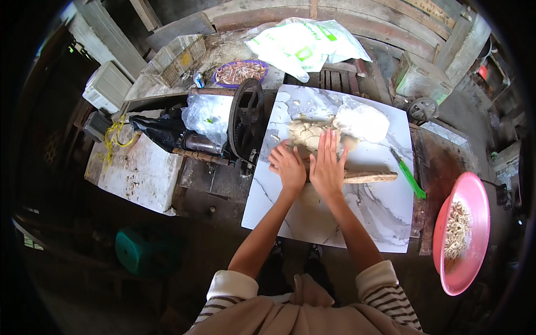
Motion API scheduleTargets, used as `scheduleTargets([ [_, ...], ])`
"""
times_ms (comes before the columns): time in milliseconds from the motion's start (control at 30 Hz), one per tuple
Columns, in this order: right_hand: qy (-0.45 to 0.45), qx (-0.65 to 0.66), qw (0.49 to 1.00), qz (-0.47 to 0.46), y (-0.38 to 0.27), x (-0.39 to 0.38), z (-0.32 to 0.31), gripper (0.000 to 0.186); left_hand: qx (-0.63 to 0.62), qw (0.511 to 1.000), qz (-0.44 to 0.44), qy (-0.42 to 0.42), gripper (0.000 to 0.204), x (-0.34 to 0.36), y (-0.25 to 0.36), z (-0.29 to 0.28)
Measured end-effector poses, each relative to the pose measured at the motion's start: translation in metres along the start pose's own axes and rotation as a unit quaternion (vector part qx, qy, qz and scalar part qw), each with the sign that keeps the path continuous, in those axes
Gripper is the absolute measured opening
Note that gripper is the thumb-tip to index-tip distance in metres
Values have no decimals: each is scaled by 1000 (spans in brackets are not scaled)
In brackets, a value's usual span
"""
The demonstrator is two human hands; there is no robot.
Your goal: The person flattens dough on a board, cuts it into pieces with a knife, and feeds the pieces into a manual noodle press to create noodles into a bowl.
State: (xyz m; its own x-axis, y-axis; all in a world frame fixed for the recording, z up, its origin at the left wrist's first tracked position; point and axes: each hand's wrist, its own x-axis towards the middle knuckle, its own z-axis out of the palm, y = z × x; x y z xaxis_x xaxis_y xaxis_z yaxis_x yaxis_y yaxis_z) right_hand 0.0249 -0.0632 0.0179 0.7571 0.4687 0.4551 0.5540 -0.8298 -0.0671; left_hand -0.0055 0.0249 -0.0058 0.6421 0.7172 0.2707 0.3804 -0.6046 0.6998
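On a marbled white board (379, 215) lies a lump of pale dough (307, 133), rough and crumbly at its edges. My left hand (289, 169) rests at the dough's near left side, fingers apart and slightly bent. Beside it, my right hand (328, 170) lies flat with fingers stretched out, their tips on the dough. A wooden stick (371, 177) shows to the right of my right hand; the rest is hidden under my hands. Past the dough sits a clear plastic bag of white stuff (363, 121). A green-handled knife (411, 177) lies near the board's right edge.
Left of the board stands a machine with a black wheel (247, 119) and plastic over it. A pink basin (484, 223) of pale strips is at the right. Behind are a purple basket (266, 76), a crate (174, 58) and a white sack (312, 42). A green stool (131, 251) stands lower left.
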Motion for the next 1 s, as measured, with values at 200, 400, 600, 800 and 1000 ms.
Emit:
scheduleTargets([
  [200,-54,66,996,-23,-8,-71,-29,63,33,993,108,-38,22,-58,-21,-38],
  [400,-34,161,978,-129,28,-93,-44,57,24,987,145,-66,16,-88,-24,-66],
  [600,-70,253,934,-243,30,-70,-47,41,28,997,67,-18,18,-95,-24,-79],
  [800,-78,265,934,-225,17,-60,-43,30,46,996,59,41,28,-80,-22,-75],
  [1000,25,81,985,-153,0,-37,-21,40,88,993,25,70,32,-46,-13,-54],
])
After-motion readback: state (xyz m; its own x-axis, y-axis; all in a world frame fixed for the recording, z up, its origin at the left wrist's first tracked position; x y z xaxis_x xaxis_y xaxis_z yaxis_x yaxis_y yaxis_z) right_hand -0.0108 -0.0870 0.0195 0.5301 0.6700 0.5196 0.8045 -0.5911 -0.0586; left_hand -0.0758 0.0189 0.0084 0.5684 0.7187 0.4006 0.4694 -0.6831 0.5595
